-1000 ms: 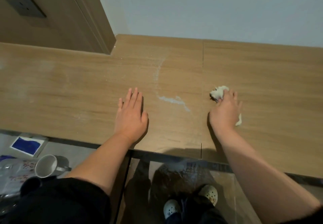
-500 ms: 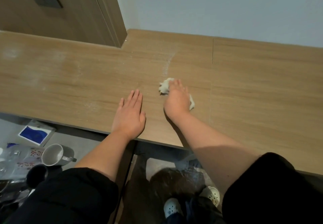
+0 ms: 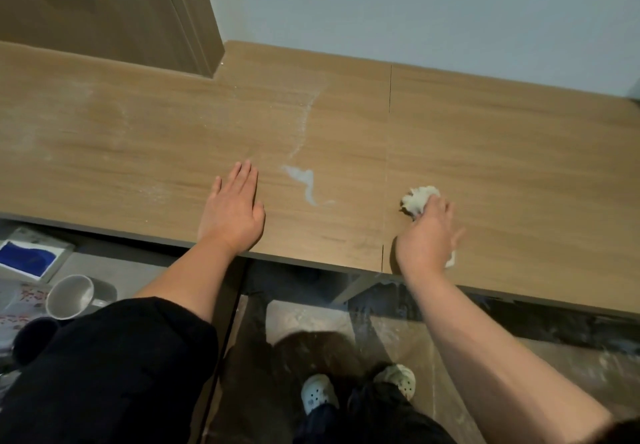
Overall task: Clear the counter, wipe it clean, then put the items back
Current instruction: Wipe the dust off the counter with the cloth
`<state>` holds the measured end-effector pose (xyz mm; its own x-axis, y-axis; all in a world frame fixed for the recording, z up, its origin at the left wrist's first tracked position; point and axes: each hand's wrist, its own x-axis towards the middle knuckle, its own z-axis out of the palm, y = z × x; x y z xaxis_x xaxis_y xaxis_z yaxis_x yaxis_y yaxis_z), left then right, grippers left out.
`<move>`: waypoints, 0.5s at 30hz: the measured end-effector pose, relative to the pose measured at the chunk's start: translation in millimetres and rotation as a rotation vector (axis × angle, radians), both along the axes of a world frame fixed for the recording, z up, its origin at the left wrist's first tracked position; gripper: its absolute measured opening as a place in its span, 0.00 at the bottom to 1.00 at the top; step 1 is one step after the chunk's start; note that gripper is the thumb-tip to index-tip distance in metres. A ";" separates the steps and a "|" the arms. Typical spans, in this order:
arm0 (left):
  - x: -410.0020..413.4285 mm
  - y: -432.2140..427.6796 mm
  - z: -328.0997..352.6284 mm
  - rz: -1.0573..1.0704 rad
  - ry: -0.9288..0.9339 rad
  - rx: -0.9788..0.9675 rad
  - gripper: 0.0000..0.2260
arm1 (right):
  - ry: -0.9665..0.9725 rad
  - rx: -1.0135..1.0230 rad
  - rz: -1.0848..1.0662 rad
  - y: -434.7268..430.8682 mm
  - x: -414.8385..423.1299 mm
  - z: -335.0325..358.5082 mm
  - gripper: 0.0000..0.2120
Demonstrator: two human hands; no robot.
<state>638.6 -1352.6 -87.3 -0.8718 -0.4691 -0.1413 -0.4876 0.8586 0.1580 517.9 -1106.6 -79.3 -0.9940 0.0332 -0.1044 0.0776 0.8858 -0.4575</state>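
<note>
The wooden counter (image 3: 502, 152) runs across the view with nothing standing on it. White powdery streaks (image 3: 304, 180) mark its middle. My right hand (image 3: 427, 235) presses a crumpled white wipe (image 3: 417, 198) onto the counter near the front edge, just right of the panel seam; the wipe sticks out past my fingers. My left hand (image 3: 232, 211) rests flat on the counter, fingers straight, left of the streaks.
On the floor at lower left lie a grey mug (image 3: 71, 296), a dark cup (image 3: 33, 338), a white-and-blue box (image 3: 29, 260) and a clear plastic packet (image 3: 17, 301). A wooden door frame (image 3: 187, 17) meets the counter's back left. My feet (image 3: 356, 390) stand below the edge.
My right hand swept the wipe left across the streaks, then back right past the seam. The white residue has been pushed into a new smear. My left hand stayed put.
</note>
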 end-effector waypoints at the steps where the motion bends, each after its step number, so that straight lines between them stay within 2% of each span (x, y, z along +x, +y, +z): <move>1: -0.1 0.0 -0.4 0.001 0.004 -0.002 0.27 | 0.021 0.035 0.024 -9.6 10.9 -4.6 0.33; 3: -0.5 -1.3 -1.3 0.002 0.014 -0.005 0.27 | 0.038 0.056 0.089 -37.8 32.2 -7.7 0.37; 6: -0.8 -2.7 -3.9 -0.004 0.014 -0.010 0.27 | -0.008 0.038 0.204 -85.5 54.7 -3.5 0.37; 11: -0.9 -3.8 -4.2 -0.010 -0.006 -0.015 0.27 | -0.107 -0.140 0.409 -124.1 62.7 4.4 0.35; 13: -1.1 -3.7 -4.0 -0.019 -0.014 -0.024 0.27 | -0.083 -0.266 0.317 -116.8 44.8 10.9 0.31; 15: -1.1 -3.4 -4.3 -0.028 -0.027 -0.032 0.27 | -0.014 -0.296 0.193 -98.0 17.0 13.9 0.30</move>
